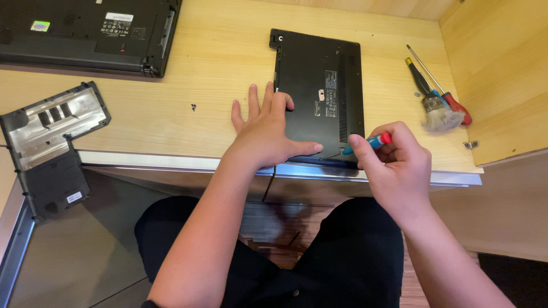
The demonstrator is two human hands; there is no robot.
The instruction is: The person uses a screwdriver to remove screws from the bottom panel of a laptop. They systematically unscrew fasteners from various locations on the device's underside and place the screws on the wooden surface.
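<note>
The pale wooden surface (pixel 217 68) fills the upper half of the frame. At its upper left lies a large black laptop (pixel 85 31), underside up. At upper centre lies a smaller black laptop base (pixel 319 94), underside up, its long axis running from the frame's top toward the person. A detached cover panel (pixel 48 145) sits at the left edge. At right lie a brush (pixel 436 105) and a red-handled screwdriver (pixel 451 97), side by side. The left hand (pixel 268 134) lies flat and open, pressing the base's near left corner. The right hand (pixel 394 165), its grip closed around a small blue-and-red screwdriver (pixel 368 142), points the tip left at the base's near edge. A tiny screw (pixel 193 106) lies left of centre.
</note>
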